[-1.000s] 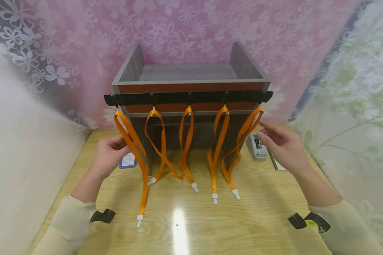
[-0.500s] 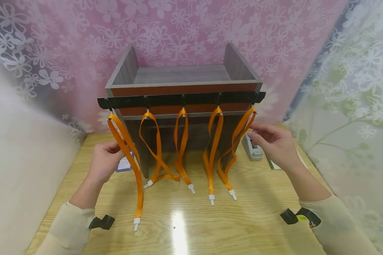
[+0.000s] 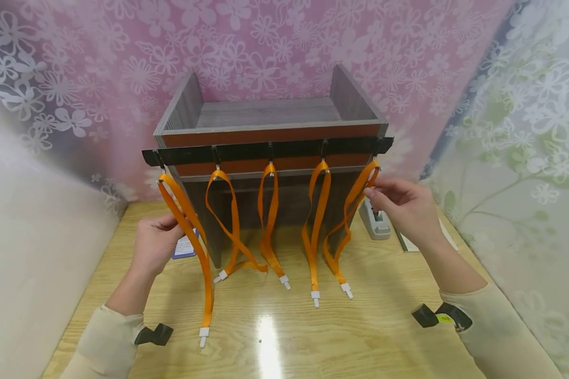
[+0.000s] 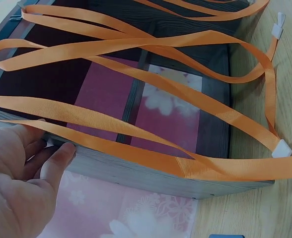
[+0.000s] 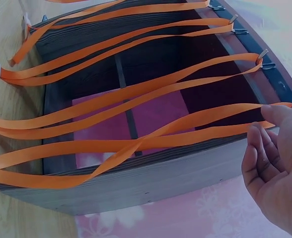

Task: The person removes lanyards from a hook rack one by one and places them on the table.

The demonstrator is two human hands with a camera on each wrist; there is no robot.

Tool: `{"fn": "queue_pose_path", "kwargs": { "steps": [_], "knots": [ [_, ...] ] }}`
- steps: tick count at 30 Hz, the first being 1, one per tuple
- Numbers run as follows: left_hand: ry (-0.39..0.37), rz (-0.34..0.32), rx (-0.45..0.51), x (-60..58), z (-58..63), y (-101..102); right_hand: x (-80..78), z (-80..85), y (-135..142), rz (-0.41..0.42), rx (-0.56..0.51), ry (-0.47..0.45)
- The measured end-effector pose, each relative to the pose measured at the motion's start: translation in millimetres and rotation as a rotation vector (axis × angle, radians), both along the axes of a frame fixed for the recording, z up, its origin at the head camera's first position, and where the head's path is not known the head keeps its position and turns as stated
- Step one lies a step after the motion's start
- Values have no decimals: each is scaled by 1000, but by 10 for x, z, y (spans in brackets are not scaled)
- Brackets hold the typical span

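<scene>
1. Flowered wallpaper (image 3: 275, 31) backs a grey shelf (image 3: 270, 113) on a wooden table (image 3: 360, 337).
2. Right hand (image 3: 405, 208) pinches the right-end orange strap (image 5: 183, 122), which hangs from the black bar (image 3: 243, 153).
3. Left hand (image 3: 155, 243) is beside the left-end strap (image 3: 209, 287); its grip cannot be determined.

Right grip (image 3: 406, 209) at rightmost orange lanyard (image 3: 357, 184) beneath black strip (image 3: 296, 150)

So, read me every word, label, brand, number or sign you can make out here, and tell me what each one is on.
No text can be read.
Blue-edged card by the left hand: rows of print, too small to read.
Yellow label on the black wrist mount at the right sleeve: too small and blurred to read.
Orange lanyards: no print shows.
</scene>
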State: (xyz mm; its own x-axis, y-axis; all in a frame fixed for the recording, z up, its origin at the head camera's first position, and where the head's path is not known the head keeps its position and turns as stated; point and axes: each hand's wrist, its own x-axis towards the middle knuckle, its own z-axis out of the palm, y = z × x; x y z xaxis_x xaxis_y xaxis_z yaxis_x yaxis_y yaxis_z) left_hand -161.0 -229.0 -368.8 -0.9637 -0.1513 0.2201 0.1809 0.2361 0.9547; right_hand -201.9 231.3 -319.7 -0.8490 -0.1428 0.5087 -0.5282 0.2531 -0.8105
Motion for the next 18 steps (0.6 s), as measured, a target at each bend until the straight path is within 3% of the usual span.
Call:
{"fn": "queue_pose_path", "kwargs": {
  "steps": [6,18],
  "knots": [
    [20,-14,31,-11,-22,-16,-14,132,-78,-83,49,28],
    [-15,15,-53,-6,-10,-13,-10,297,-112,-77,-2,136]
  ]
}}
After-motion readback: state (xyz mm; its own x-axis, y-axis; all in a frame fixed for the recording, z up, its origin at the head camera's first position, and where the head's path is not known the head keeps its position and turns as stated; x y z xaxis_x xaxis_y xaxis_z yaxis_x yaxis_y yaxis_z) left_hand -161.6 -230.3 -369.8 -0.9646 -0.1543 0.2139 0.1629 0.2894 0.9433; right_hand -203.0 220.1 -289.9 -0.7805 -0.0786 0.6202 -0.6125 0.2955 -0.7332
